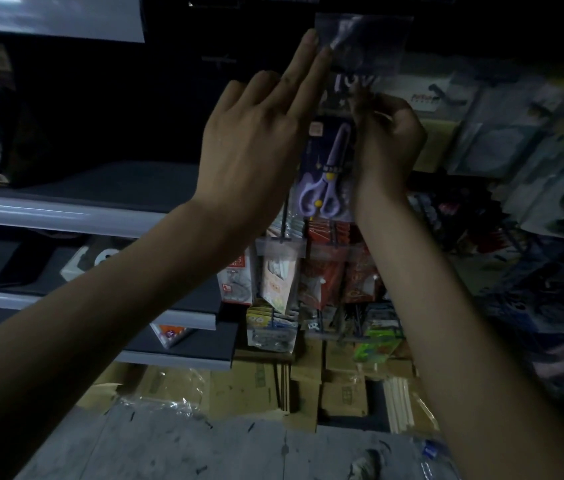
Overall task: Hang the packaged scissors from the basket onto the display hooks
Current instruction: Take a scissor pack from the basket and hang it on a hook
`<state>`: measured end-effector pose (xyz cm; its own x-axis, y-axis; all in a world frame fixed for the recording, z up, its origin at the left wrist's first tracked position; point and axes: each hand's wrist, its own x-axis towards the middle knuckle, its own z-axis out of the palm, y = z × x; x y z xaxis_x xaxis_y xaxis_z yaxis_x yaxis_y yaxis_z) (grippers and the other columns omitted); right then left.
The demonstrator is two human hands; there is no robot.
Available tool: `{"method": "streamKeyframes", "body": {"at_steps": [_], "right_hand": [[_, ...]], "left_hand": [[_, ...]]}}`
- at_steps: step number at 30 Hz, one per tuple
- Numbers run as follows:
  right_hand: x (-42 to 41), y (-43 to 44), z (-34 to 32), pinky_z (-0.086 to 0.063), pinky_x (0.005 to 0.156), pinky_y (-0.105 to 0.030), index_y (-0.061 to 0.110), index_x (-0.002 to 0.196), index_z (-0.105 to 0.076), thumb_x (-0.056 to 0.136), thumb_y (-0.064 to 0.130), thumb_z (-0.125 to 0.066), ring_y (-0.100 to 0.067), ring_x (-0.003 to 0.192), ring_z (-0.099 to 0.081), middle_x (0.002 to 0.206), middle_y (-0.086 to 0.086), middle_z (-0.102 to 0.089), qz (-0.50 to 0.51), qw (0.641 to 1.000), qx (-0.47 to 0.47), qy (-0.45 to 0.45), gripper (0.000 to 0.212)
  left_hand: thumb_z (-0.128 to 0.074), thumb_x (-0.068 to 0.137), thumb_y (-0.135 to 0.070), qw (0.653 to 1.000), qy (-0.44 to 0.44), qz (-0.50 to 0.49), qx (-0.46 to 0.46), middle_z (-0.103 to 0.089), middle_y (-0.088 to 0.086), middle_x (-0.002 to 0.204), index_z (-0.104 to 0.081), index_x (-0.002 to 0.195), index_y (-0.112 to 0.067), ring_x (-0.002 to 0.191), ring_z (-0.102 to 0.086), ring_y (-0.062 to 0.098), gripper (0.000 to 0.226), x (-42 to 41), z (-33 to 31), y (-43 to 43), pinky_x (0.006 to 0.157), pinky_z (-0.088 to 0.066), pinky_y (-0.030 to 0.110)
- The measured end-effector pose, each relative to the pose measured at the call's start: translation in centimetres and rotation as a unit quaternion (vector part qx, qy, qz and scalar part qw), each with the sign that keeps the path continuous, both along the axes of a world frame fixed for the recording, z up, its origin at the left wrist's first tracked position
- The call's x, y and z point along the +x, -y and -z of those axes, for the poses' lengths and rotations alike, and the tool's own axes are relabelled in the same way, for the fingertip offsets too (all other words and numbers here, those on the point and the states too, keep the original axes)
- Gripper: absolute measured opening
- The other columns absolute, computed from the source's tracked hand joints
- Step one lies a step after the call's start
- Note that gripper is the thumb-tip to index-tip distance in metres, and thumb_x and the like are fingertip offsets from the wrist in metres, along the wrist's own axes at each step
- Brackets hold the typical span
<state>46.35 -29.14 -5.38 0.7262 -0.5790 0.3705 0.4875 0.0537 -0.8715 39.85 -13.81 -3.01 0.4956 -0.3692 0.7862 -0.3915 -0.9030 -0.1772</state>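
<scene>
A packaged pair of purple scissors (326,171) with yellow dots hangs upright high on the display, its clear plastic top reaching up to a price-tag flap (363,43). My right hand (386,140) pinches the package's right upper edge with curled fingers. My left hand (259,133) is raised to the package's left, fingers straight, with two fingertips touching the left edge of the clear flap. The hook itself is hidden behind the plastic. The basket is out of view.
Grey shelves (66,216) run along the left. Below the scissors hang red packs (329,268) and other small goods on hooks. More packaged items fill the right side (515,133). Cardboard boxes (308,375) and clear plastic wrap lie on the floor.
</scene>
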Motion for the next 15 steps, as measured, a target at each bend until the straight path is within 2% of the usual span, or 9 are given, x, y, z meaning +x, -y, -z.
{"method": "streamKeyframes", "body": {"at_steps": [3, 6, 8, 10, 12, 15], "right_hand": [[-0.4, 0.4, 1.0, -0.052, 0.071, -0.017, 0.012, 0.091, -0.073, 0.090, 0.025, -0.080, -0.006, 0.082, -0.068, 0.090, -0.001, -0.076, -0.004, 1.000, 0.000, -0.014, 0.015], [-1.1, 0.9, 1.8, -0.050, 0.071, -0.016, 0.012, 0.091, -0.073, 0.092, 0.031, -0.078, 0.000, 0.080, -0.067, 0.088, 0.001, -0.075, -0.011, 1.000, -0.004, -0.029, 0.020], [-1.5, 1.2, 2.2, -0.051, 0.072, -0.020, 0.013, 0.090, -0.073, 0.092, 0.037, -0.077, -0.002, 0.082, -0.068, 0.088, 0.003, -0.075, -0.026, 0.999, -0.006, -0.046, 0.024], [-1.8, 1.3, 2.5, -0.057, 0.079, -0.032, 0.014, 0.091, -0.075, 0.091, 0.043, -0.077, -0.009, 0.089, -0.072, 0.091, 0.003, -0.078, -0.041, 0.998, -0.002, -0.057, 0.030], [-2.2, 1.2, 2.4, -0.060, 0.084, -0.038, 0.017, 0.091, -0.076, 0.091, 0.048, -0.076, -0.014, 0.092, -0.074, 0.092, 0.003, -0.079, -0.047, 0.997, 0.002, -0.067, 0.031], [-2.9, 1.3, 2.2, -0.055, 0.081, -0.031, 0.020, 0.088, -0.074, 0.093, 0.044, -0.075, -0.009, 0.089, -0.071, 0.088, 0.008, -0.076, -0.040, 0.997, 0.007, -0.072, 0.024]], "left_hand": [[-0.039, 0.101, -0.004, 1.000, -0.006, 0.015, -0.005, -0.023, 0.006, 0.174, -0.025, 0.167, -0.012, 0.136, -0.052, 0.032, 0.068, 0.0, 0.3, -0.4, 0.093, -0.038, 0.040], [-0.046, 0.100, -0.003, 0.999, 0.003, 0.037, -0.009, -0.022, 0.007, 0.174, -0.026, 0.167, -0.013, 0.145, -0.046, 0.029, 0.070, 0.2, 1.4, -0.6, 0.099, -0.039, 0.037], [-0.050, 0.100, -0.003, 0.998, -0.001, 0.055, -0.009, -0.022, 0.008, 0.174, -0.028, 0.166, -0.013, 0.149, -0.042, 0.027, 0.070, 0.4, 2.6, -0.7, 0.101, -0.038, 0.037], [-0.052, 0.100, -0.002, 0.997, -0.019, 0.075, -0.016, -0.021, 0.009, 0.174, -0.032, 0.165, -0.011, 0.151, -0.041, 0.027, 0.068, 0.5, 3.6, -0.7, 0.104, -0.038, 0.038], [-0.053, 0.095, 0.001, 0.993, -0.049, 0.099, -0.050, -0.021, 0.009, 0.174, -0.035, 0.163, -0.010, 0.148, -0.045, 0.027, 0.072, 0.4, 4.5, -0.6, 0.104, -0.042, 0.039], [-0.051, 0.094, -0.005, 0.971, -0.118, 0.139, -0.157, -0.024, 0.003, 0.174, -0.038, 0.162, -0.016, 0.141, -0.050, 0.021, 0.070, -0.3, 6.2, -0.1, 0.098, -0.047, 0.034]]}}
